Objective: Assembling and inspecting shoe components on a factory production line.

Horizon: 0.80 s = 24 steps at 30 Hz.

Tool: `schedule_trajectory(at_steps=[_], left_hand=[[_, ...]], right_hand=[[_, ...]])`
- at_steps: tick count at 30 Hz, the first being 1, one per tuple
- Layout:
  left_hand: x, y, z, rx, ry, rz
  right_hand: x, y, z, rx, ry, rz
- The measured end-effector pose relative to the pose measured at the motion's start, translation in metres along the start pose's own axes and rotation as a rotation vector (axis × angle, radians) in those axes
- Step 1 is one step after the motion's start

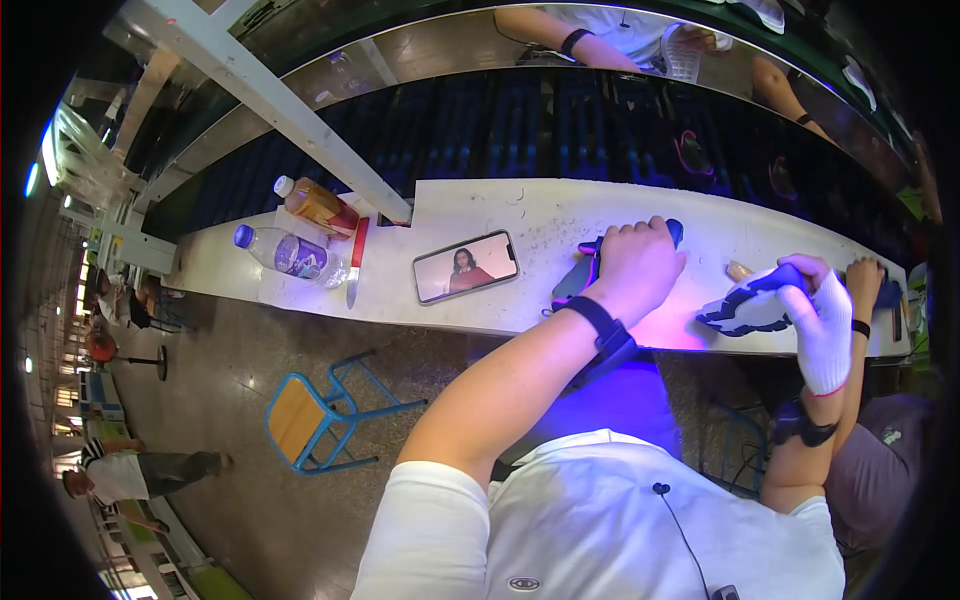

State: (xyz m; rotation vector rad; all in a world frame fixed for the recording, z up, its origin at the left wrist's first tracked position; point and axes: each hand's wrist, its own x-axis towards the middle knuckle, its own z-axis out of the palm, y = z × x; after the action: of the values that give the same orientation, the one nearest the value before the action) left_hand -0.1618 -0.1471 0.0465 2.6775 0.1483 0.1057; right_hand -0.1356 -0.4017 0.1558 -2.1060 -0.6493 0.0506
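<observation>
Your 2 hands at the table [470,205], each with its own shoe part. Your bare left hand [638,268] lies palm down over a dark, pink-edged shoe piece [572,282] — its fingers bend across it, but the underside is covered, so whether they grip or only press cannot be told. The dark piece sits directly beneath that hand, its long axis running from near left to far right. Your gloved right hand [826,325] grasps the right end of a pale sole-shaped piece [752,314] with a jagged black border. This piece extends leftward from the glove, its free end slightly nearer your body; contact with the table is unclear. It lies to the right of your left hand, a gap between — the dark piece nearer the left hand, the pale piece nearer the right.
</observation>
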Motion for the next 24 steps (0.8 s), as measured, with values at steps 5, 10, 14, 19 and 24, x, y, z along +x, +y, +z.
schedule_trajectory(at_steps=[5, 10, 14, 19, 24], left_hand=[[-0.024, -0.003, -0.008, -0.289, 0.332, 0.235], [-0.077, -0.008, -0.013, -0.638, 0.527, 0.437], [-0.099, -0.007, -0.012, -0.854, 0.558, 0.485], [-0.129, -0.001, -0.036, -0.747, 0.451, 0.378], [-0.16, 0.009, -0.039, -0.874, 0.349, 0.275]], right_hand=[[-0.03, 0.049, 0.041, 0.652, 0.05, -0.093], [-0.029, 0.043, 0.062, 0.695, 0.226, -0.025], [-0.024, 0.021, 0.064, 0.887, -0.186, -0.057], [-0.03, 0.013, 0.099, 1.018, -0.326, -0.033], [-0.048, 0.006, 0.119, 1.094, -0.206, -0.063]])
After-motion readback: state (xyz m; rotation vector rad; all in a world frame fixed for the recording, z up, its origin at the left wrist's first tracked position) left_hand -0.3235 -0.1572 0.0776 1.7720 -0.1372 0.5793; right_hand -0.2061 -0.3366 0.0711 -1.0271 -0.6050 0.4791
